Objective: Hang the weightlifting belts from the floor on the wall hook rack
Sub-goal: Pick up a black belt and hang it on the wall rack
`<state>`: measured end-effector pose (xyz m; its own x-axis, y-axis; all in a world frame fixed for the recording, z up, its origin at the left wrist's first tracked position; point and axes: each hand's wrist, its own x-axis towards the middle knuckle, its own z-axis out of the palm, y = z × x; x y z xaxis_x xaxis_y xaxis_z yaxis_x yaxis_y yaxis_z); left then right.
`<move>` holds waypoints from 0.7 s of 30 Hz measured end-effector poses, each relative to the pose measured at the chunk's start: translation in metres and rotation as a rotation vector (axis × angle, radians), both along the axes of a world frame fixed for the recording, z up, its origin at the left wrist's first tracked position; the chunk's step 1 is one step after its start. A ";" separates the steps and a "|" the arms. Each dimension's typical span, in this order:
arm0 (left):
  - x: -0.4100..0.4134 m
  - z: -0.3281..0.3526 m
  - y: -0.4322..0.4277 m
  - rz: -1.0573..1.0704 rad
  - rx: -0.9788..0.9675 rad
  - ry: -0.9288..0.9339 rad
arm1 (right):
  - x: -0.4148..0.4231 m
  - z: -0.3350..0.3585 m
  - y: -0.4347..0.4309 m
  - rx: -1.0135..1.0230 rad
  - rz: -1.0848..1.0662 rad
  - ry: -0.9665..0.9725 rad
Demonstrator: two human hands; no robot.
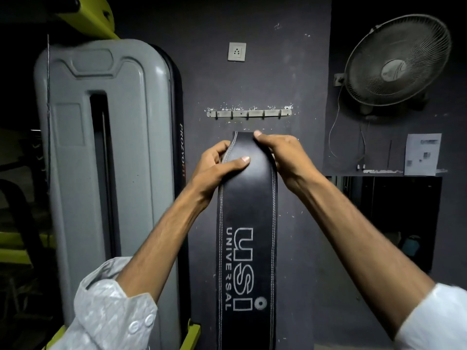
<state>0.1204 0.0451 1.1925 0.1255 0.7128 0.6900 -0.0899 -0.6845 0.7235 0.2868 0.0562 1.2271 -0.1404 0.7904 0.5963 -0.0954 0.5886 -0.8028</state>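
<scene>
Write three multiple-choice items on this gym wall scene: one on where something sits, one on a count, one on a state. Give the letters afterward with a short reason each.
1. Where is the hook rack relative to the top end of the belt?
A. Directly above it on the wall
B. Below it near the floor
C. Behind the fan

2. How many hands grip the belt?
A. None
B. One
C. Two

3. What is the state of the hook rack?
A. Bare, nothing hanging on it
B. Holding two belts
C. Covered by a towel

Answers:
1. A, the rack is fixed to the dark wall just above the belt's raised end, with a gap between them.
2. C, the left hand and the right hand both clasp the narrow upper end.
3. A, every visible hook is free and the belt is not yet on one.
</scene>
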 end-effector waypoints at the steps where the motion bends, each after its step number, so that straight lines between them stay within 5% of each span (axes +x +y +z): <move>1: -0.001 -0.002 0.001 -0.008 -0.018 0.002 | -0.001 -0.002 0.002 -0.002 -0.016 0.010; 10: -0.012 0.028 0.023 -0.049 -0.297 -0.134 | -0.008 -0.044 0.009 0.163 0.069 0.053; 21: 0.008 -0.007 0.046 0.044 -0.074 0.118 | 0.013 -0.023 0.046 -0.013 0.049 -0.013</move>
<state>0.1280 0.0908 1.1852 0.1701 0.7678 0.6177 0.0275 -0.6302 0.7759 0.2999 0.1021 1.2036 -0.1872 0.7901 0.5837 -0.1134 0.5729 -0.8118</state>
